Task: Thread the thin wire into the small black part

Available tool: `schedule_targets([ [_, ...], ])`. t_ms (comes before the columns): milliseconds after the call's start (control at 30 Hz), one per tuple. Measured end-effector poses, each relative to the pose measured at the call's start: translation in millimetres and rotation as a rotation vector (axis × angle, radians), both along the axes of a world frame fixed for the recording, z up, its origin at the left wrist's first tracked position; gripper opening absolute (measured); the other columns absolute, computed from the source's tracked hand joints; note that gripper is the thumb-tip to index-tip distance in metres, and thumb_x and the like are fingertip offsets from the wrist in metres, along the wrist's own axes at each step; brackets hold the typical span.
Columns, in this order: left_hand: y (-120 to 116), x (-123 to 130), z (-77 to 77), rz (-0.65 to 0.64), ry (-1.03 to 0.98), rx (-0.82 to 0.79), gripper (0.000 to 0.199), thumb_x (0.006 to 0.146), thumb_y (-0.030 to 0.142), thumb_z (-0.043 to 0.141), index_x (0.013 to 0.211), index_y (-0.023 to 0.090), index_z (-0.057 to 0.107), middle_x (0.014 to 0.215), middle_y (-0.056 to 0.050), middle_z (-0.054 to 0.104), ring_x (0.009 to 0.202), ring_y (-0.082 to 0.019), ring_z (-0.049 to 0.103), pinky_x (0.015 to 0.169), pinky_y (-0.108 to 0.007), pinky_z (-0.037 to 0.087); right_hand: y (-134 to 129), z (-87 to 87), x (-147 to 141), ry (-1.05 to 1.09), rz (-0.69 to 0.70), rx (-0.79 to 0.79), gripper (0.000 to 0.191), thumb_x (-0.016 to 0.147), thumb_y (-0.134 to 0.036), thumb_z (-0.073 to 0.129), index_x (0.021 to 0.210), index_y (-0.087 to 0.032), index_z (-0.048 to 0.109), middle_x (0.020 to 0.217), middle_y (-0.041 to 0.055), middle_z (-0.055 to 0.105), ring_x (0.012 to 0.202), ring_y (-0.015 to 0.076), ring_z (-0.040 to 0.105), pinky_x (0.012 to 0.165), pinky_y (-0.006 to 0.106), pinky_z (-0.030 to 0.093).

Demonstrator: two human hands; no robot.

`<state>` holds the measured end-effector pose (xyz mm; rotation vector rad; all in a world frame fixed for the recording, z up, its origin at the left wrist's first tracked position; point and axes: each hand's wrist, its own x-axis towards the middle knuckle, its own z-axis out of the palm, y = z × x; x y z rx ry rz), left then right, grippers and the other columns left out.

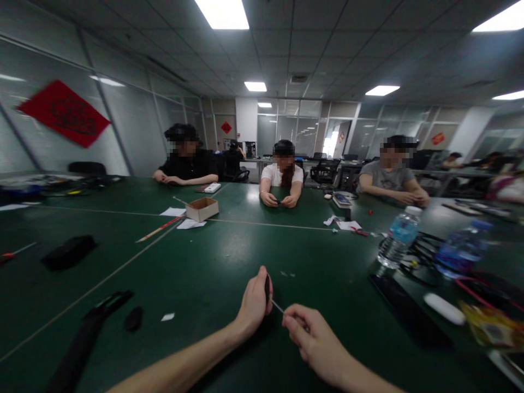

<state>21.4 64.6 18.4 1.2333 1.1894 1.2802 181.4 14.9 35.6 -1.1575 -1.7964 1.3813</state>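
In the middle foreground, my left hand is closed around a small black piece, held upright with its edge showing beside the thumb. Most of that piece is covered by the fingers, so its kind cannot be made out. My right hand pinches a thin screwdriver. Its metal shaft points up and left and reaches the black piece; its handle is mostly hidden in the fingers. Both hands are just above the green table. Left of them lie a small black oval part and a white scrap.
A black strap-like item and a black case lie left. On the right stand two water bottles near cables, a black slab and a white case. An open cardboard box sits farther back. Three people sit opposite.
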Motion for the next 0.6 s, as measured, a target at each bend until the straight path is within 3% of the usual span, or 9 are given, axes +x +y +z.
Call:
schedule_targets([
  [200, 2.2, 5.1, -1.1, 0.125, -0.004, -0.054, 0.059, 0.083, 0.063, 0.02, 0.061, 0.017, 0.049, 0.036, 0.003, 0.039, 0.032, -0.01, 0.037, 0.037, -0.021, 0.029, -9.9, -8.7, -10.9, 0.088, -0.106, -0.025, 0.037, 0.087, -0.053, 0.04, 0.084, -0.018, 0.051, 0.063, -0.003, 0.04, 0.045, 0.0044, 0.03, 0.039, 0.016, 0.022],
  [433, -2.9, 8.6, 1.9, 0.02, 0.02, -0.039, 0.06, 0.083, 0.063, 0.022, 0.059, 0.016, 0.05, 0.036, 0.002, 0.042, 0.033, -0.01, 0.04, 0.038, -0.021, 0.031, 9.4, -9.7, -3.2, 0.239, -0.206, -0.16, 0.035, 0.087, -0.056, 0.034, 0.09, -0.022, 0.042, 0.062, -0.0062, 0.034, 0.037, 0.0036, 0.026, 0.03, 0.015, 0.017],
  [600, 1.5, 7.2, -4.6, -0.04, -0.042, -0.066, 0.058, 0.082, 0.064, 0.023, 0.061, 0.017, 0.049, 0.036, 0.004, 0.039, 0.031, -0.009, 0.036, 0.034, -0.019, 0.026, 33.3, -1.8, 23.2, 0.315, -0.306, -0.042, 0.031, 0.088, -0.052, 0.038, 0.089, -0.022, 0.045, 0.06, -0.0068, 0.033, 0.038, 0.004, 0.024, 0.032, 0.016, 0.017],
])
